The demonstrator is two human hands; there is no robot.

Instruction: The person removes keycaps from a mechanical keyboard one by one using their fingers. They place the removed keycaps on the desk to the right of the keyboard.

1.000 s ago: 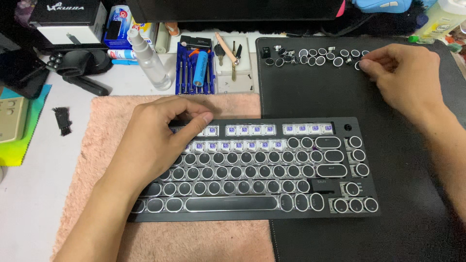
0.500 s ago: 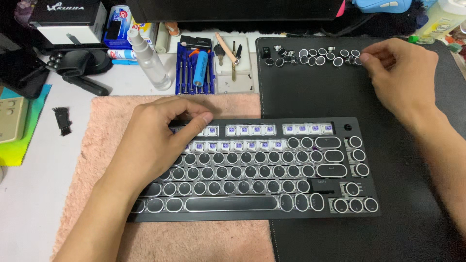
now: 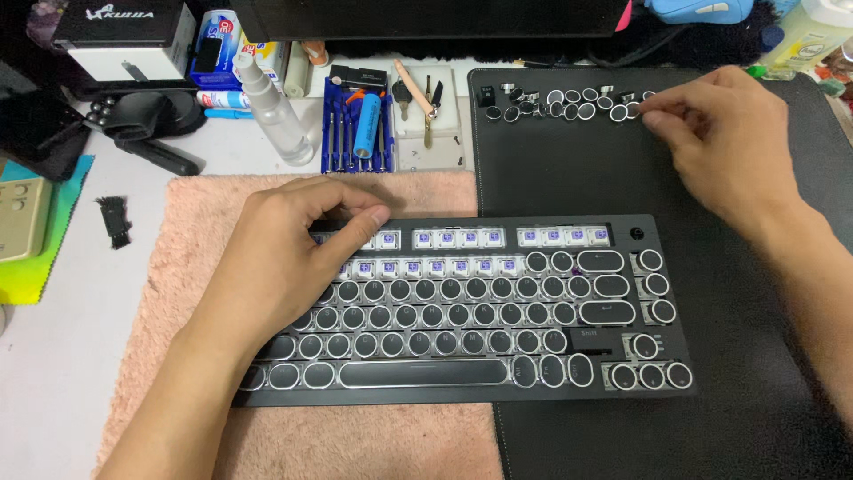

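A black keyboard [image 3: 462, 364] with round, silver-rimmed keycaps lies across a pink towel [image 3: 204, 213] and a black mat [image 3: 569, 169]. Its top rows show bare white and purple switches [image 3: 462, 238]. My left hand [image 3: 293, 249] rests on the keyboard's upper left corner, fingers curled over the switches there. My right hand [image 3: 720, 142] is at the far edge of the mat, its fingertips pinching at one of several loose round keycaps [image 3: 569, 105] lined up there. Whether a cap is lifted I cannot tell.
Behind the towel stand a clear spray bottle [image 3: 271, 116], a blue screwdriver set [image 3: 355, 133] and a white tray with small tools [image 3: 426, 107]. A small black brush [image 3: 114, 220] lies on the white desk at left, near a beige device [image 3: 22, 213].
My right hand has shifted slightly left along the row of loose keycaps. My left hand has stayed on the keyboard's upper left corner.
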